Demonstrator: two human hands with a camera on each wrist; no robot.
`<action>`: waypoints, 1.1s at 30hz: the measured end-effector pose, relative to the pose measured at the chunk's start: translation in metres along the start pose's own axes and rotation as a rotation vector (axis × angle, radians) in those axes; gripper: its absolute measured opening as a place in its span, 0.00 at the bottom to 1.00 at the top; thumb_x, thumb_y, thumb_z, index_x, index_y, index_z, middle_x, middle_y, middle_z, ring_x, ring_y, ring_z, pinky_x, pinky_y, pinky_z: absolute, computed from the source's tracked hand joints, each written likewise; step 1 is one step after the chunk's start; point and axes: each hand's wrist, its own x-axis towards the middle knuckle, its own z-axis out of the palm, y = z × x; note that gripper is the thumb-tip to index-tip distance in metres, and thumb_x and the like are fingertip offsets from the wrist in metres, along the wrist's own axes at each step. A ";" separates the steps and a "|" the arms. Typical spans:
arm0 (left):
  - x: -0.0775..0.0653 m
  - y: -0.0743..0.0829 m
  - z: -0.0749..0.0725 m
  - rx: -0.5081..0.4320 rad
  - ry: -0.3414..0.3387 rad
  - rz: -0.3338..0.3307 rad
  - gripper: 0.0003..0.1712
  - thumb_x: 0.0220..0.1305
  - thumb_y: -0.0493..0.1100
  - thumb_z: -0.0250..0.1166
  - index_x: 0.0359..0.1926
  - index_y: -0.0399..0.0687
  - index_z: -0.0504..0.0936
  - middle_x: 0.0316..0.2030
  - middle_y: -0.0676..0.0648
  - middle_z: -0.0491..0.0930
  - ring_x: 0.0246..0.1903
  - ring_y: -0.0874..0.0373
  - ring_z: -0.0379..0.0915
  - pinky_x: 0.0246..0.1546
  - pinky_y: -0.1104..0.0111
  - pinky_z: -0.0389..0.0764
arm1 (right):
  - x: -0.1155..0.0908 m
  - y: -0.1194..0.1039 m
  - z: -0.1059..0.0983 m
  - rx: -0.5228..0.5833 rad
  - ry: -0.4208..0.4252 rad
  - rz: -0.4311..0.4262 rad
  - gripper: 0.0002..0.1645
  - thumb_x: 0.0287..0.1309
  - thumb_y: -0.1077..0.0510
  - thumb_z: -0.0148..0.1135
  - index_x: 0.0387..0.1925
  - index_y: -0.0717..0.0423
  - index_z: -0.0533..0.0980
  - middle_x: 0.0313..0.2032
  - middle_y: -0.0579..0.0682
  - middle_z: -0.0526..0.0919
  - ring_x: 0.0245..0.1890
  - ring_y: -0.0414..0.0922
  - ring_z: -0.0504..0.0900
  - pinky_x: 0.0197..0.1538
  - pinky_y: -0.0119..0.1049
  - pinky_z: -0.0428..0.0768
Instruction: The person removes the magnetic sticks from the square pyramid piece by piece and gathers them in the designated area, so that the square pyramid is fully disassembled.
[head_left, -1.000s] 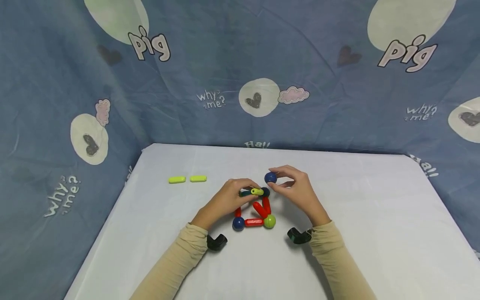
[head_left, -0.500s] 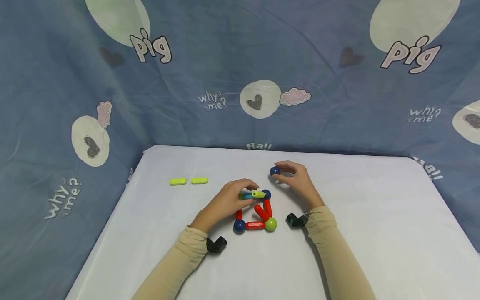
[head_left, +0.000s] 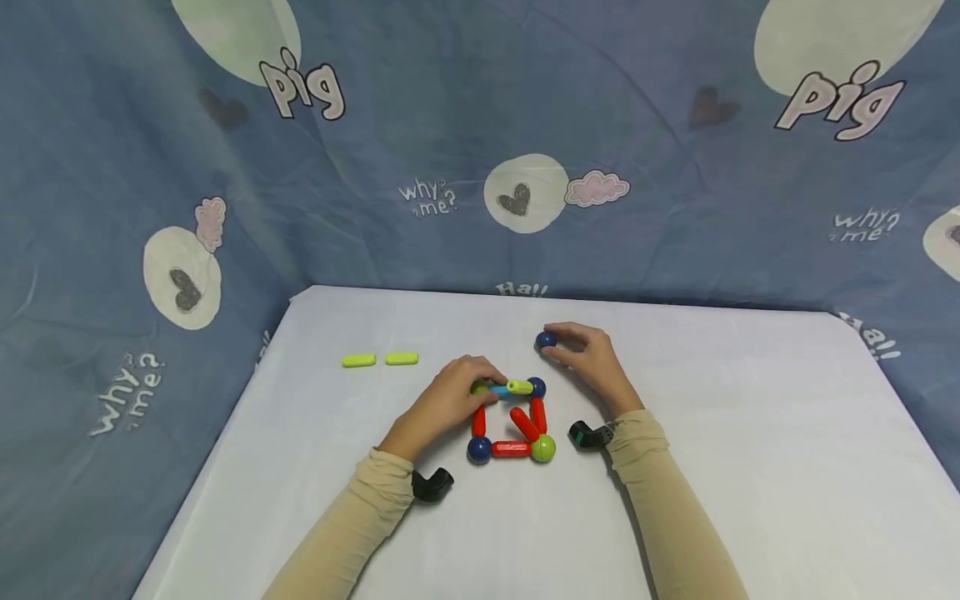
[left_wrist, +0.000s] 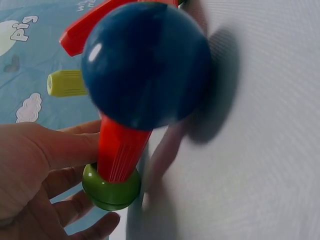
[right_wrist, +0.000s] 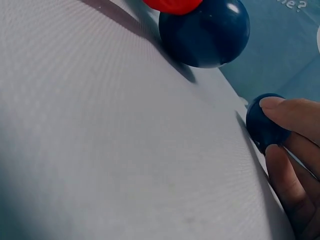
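Note:
My right hand (head_left: 596, 362) pinches a blue ball (head_left: 545, 340) between thumb and fingers, low over the table behind the frame. A square frame of magnetic rods and balls lies at mid-table. My left hand (head_left: 448, 398) holds its back-left green ball (left_wrist: 111, 189), thumb against the left red rod (left_wrist: 120, 150); the fingers partly hide this corner. A light blue rod (head_left: 498, 390) runs along the back to another blue ball (head_left: 536, 387). A yellow-green rod (head_left: 519, 387) sticks up there. A slanted red rod (head_left: 524, 423) rises from the front-right green ball (head_left: 543, 448).
Two loose yellow-green rods, a left one (head_left: 358, 360) and a right one (head_left: 401, 358), lie at the back left of the white table (head_left: 750, 450). A patterned blue cloth (head_left: 420, 258) hangs behind the table. Black wrist devices stick out by both sleeves.
My right hand has carried the blue ball away from the frame to the back and down toward the table. My left fingers have shifted slightly left, uncovering more of the light blue rod.

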 end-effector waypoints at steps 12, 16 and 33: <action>0.000 0.000 -0.001 0.001 -0.004 -0.008 0.13 0.64 0.38 0.73 0.50 0.51 0.90 0.48 0.52 0.88 0.53 0.54 0.80 0.62 0.56 0.79 | -0.001 0.000 0.000 0.008 -0.002 0.002 0.25 0.62 0.54 0.74 0.60 0.52 0.82 0.61 0.53 0.85 0.69 0.53 0.77 0.74 0.53 0.69; 0.001 -0.001 -0.001 -0.004 -0.006 -0.015 0.13 0.64 0.38 0.73 0.50 0.51 0.90 0.48 0.52 0.88 0.53 0.55 0.80 0.62 0.57 0.79 | -0.001 0.000 -0.001 0.008 0.004 -0.001 0.24 0.62 0.54 0.74 0.59 0.53 0.83 0.60 0.54 0.85 0.68 0.53 0.77 0.74 0.53 0.70; 0.001 -0.002 -0.001 -0.002 -0.010 -0.011 0.14 0.64 0.39 0.73 0.51 0.51 0.90 0.48 0.52 0.88 0.53 0.54 0.81 0.62 0.56 0.79 | -0.001 0.000 -0.001 0.032 -0.002 0.020 0.26 0.59 0.53 0.76 0.59 0.52 0.83 0.60 0.53 0.86 0.68 0.52 0.78 0.74 0.53 0.70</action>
